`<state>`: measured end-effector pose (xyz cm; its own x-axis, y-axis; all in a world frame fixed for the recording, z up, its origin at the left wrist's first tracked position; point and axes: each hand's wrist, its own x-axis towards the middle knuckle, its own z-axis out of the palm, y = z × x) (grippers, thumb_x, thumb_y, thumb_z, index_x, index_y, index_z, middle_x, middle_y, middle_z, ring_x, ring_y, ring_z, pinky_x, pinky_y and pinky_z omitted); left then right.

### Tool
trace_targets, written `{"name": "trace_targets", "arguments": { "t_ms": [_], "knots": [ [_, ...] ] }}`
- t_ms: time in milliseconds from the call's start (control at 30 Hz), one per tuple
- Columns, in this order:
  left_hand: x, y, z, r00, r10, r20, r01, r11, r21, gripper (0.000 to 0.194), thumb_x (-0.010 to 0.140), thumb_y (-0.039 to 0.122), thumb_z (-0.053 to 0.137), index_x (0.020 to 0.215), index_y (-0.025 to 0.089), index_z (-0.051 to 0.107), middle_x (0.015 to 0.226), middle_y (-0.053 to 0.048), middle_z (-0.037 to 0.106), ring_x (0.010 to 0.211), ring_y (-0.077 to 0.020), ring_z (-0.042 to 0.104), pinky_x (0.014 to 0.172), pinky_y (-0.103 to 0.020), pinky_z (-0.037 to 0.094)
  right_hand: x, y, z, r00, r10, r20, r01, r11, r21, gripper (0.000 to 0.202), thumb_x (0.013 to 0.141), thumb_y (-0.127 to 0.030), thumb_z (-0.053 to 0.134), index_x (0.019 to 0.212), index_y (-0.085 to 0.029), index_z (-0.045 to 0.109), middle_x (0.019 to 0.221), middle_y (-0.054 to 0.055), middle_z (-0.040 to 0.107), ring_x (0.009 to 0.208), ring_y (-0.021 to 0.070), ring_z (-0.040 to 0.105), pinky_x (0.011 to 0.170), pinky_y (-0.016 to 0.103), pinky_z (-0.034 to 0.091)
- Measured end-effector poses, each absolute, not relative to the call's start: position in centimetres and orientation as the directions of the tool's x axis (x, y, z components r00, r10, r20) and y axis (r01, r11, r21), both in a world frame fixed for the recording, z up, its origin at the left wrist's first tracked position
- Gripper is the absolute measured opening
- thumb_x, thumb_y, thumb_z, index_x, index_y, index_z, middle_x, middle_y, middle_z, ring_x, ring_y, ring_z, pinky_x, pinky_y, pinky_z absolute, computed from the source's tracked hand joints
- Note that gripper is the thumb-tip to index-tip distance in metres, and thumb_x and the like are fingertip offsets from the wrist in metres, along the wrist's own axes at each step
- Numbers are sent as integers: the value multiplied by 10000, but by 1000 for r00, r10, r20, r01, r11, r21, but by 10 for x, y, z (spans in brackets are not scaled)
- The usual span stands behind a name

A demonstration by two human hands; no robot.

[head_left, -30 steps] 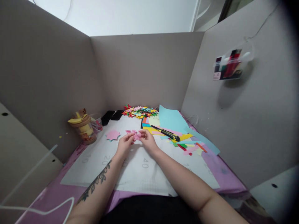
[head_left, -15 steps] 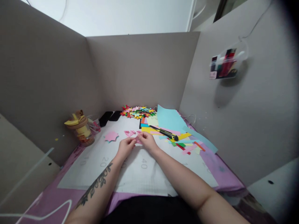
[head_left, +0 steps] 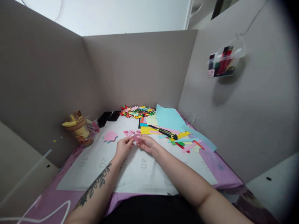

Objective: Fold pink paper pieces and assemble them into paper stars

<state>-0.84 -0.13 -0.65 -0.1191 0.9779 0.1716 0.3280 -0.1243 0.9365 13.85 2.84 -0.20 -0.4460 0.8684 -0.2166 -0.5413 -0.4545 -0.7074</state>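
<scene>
Between my two hands is a small piece of pink paper (head_left: 136, 137), held over the white sheet. My left hand (head_left: 123, 147) pinches its left side between thumb and fingertips. On the other side, my right hand (head_left: 147, 144) grips it, with the palm turned partly up. Fingers cover much of the paper, so its exact folds are hidden. Just behind it lie several folded pink paper pieces (head_left: 128, 133). To the left rests a small stack of pink and blue cut paper shapes (head_left: 110, 136).
At the back is a heap of colourful paper stars (head_left: 136, 112). A utility knife (head_left: 167, 133) lies right, on paper strips (head_left: 183, 144) near a large light-blue sheet (head_left: 169, 118). A yellow-brown cup (head_left: 80, 129) and two black phones (head_left: 104, 119) stand left. Grey panels (head_left: 140, 68) enclose the table.
My right hand has rolled so its palm and curled fingers show more. The pink paper is now more visible between the hands. The camera view has shifted slightly.
</scene>
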Motion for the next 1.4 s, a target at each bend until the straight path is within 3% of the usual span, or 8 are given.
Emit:
{"name": "trace_targets", "arguments": {
  "t_ms": [133, 267, 433, 567, 733, 967, 1233, 1400],
  "knots": [
    [-7, -2, -5, -105, 978, 180, 321, -138, 937, 354, 709, 418, 603, 896, 130, 686, 649, -38, 681, 556, -146, 597, 492, -211, 419, 138, 29, -3, -448, 863, -232, -564, -475, -676, 94, 760, -70, 553, 828, -133, 566, 645, 23, 642, 481, 73, 555, 472, 161, 455],
    [-5, -5, 1, -135, 978, 156, 274, -115, 955, 299, 694, 400, 617, 808, 126, 652, 596, -24, 659, 530, -137, 590, 466, -196, 411, 137, 28, -5, -448, 860, -244, -545, -479, -688, 119, 788, -261, 596, 829, -154, 563, 666, 25, 636, 517, 91, 572, 481, 190, 454],
    [-2, -7, 5, -148, 984, 102, 220, -68, 973, 286, 671, 395, 639, 787, 133, 627, 591, -15, 654, 529, -134, 598, 452, -185, 406, 135, 27, -8, -296, 955, 13, -356, -98, -929, 201, 623, -245, 700, 754, -165, 570, 643, -23, 600, 538, 91, 551, 464, 181, 384],
    [0, -7, 5, -133, 989, 70, 177, -46, 983, 310, 651, 408, 657, 807, 144, 614, 616, -14, 665, 558, -140, 615, 459, -183, 404, 133, 28, -9, -123, 984, 128, -209, 100, -973, 194, 570, -169, 653, 698, -184, 509, 572, -65, 542, 515, 95, 515, 456, 190, 355],
    [-2, -5, 2, -104, 994, 37, 158, -20, 987, 332, 642, 452, 647, 752, 139, 620, 663, -24, 670, 524, -125, 585, 457, -197, 407, 133, 28, -12, -159, 979, 126, -253, 83, -964, 166, 554, -177, 639, 673, -178, 523, 627, -61, 555, 527, 82, 502, 482, 192, 368],
    [-4, -4, -1, -84, 994, 63, 155, -49, 987, 306, 684, 430, 622, 782, 140, 613, 681, -32, 675, 561, -136, 603, 462, -194, 403, 133, 30, -11, -251, 968, -14, -399, -117, -909, 101, 566, -222, 631, 635, -156, 599, 511, -19, 555, 499, 104, 507, 462, 205, 354],
    [-5, -4, -2, -17, 983, 180, 206, -173, 963, 296, 682, 370, 641, 860, 133, 643, 717, -52, 680, 653, -161, 630, 565, -228, 455, 140, 27, -5, -235, 963, 134, -271, 68, -960, 233, 574, -280, 728, 722, -174, 583, 580, -41, 556, 512, 92, 503, 486, 206, 370],
    [-7, -6, 6, 23, 985, 174, 161, -175, 971, 366, 675, 384, 648, 937, 128, 639, 842, -85, 687, 757, -182, 631, 646, -261, 481, 146, 30, -1, -275, 935, 224, -190, 175, -966, 115, 622, -218, 668, 717, -163, 632, 607, -25, 588, 560, 102, 515, 570, 234, 399]
  ]
}}
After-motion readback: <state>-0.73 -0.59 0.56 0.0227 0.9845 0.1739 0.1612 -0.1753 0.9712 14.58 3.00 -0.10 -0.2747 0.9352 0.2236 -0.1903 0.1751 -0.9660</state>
